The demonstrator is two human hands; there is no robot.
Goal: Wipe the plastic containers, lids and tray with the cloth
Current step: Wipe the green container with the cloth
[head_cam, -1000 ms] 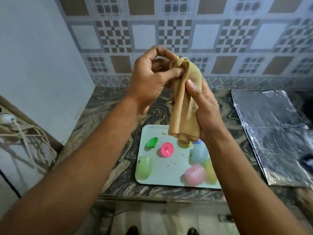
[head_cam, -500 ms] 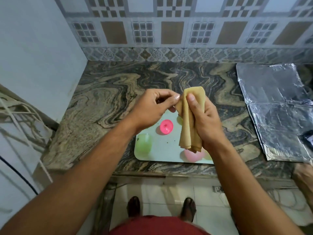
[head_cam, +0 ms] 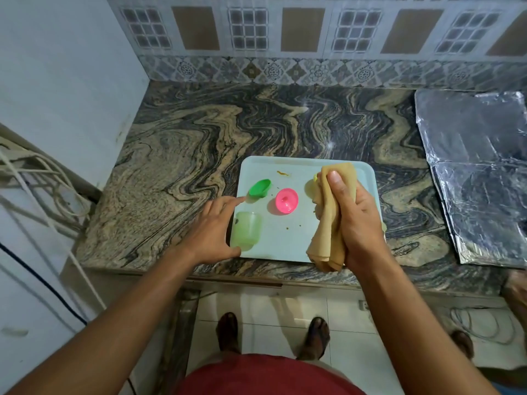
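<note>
A pale blue tray (head_cam: pixel 288 240) lies on the marble counter near its front edge. On it sit a green lid (head_cam: pixel 259 188), a pink lid (head_cam: pixel 286 201) and a pale green container (head_cam: pixel 245 230). My right hand (head_cam: pixel 353 220) grips a folded tan cloth (head_cam: pixel 325 232) over the tray's right side, hiding the containers there; only a sliver of a yellow piece (head_cam: pixel 315 177) shows. My left hand (head_cam: pixel 212 229) hovers with fingers spread at the tray's left edge, beside the green container, holding nothing.
Crumbs and an orange smear (head_cam: pixel 283 173) mark the tray. Sheets of silver foil (head_cam: pixel 479 172) cover the counter at the right. A white wall stands at the left, tiles at the back. White cables (head_cam: pixel 42 189) hang at the left. My feet show below the counter edge.
My left hand let go of the cloth and dropped to the tray's left edge. My right hand lowered the cloth onto the tray's right side. The view tilted down.
</note>
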